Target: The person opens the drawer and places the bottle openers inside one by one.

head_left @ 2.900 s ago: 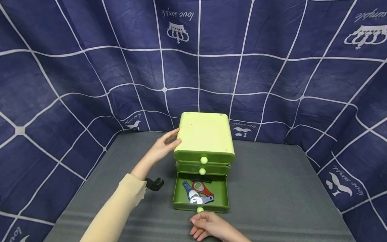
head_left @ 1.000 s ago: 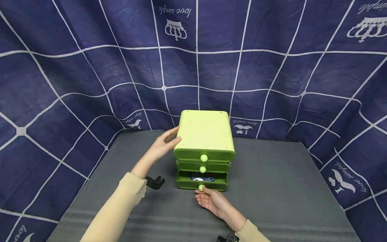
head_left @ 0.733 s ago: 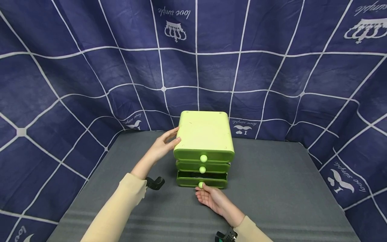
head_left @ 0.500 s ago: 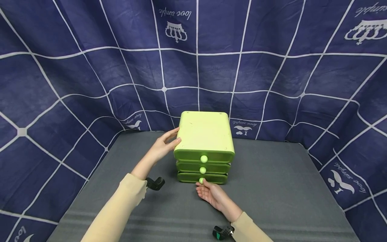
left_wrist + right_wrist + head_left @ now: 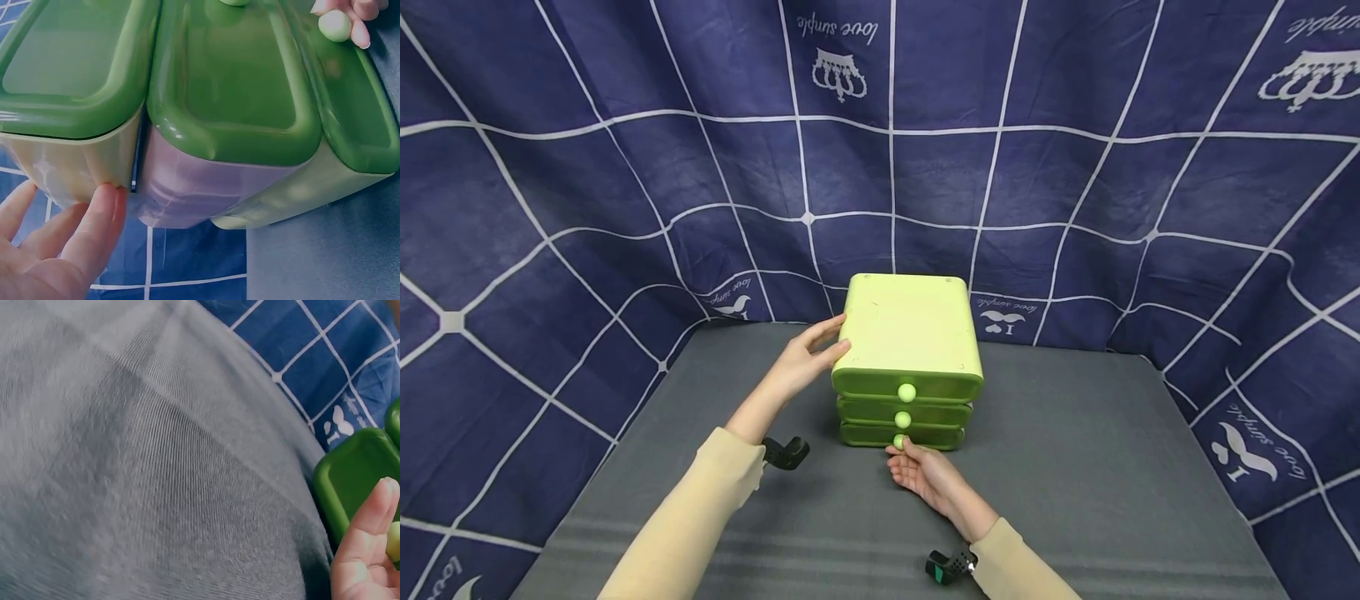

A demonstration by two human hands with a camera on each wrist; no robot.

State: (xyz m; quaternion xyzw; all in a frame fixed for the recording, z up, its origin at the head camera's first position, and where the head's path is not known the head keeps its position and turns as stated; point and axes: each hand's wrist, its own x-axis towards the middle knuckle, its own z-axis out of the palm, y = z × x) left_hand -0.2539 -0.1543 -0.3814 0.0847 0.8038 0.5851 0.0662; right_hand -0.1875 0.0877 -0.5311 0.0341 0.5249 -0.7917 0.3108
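Observation:
A small three-drawer cabinet point(image 5: 910, 325) with a pale yellow-green top stands in the middle of the head view. All its dark green drawer fronts are pushed in, each with a round light green knob. At the lowest drawer point(image 5: 863, 435), my right hand point(image 5: 928, 482) pinches the knob point(image 5: 899, 442) between thumb and finger. My left hand point(image 5: 797, 362) rests against the cabinet's left side, fingers spread and nearly straight. The left wrist view has these left fingertips point(image 5: 103, 200) touching the top tier's side. What lies in the drawers is hidden.
A grey cloth point(image 5: 1075, 467) covers the table under the cabinet. Behind and at both sides hangs a dark blue curtain point(image 5: 1037, 183) with white grid lines. Black straps with devices sit at the left wrist point(image 5: 786, 454) and right wrist point(image 5: 949, 567).
The bottom drawer, which stood open with several blue and red bottle openers inside, has slid back into the cabinet. My right hand moved forward with its knob. My left hand stayed in place.

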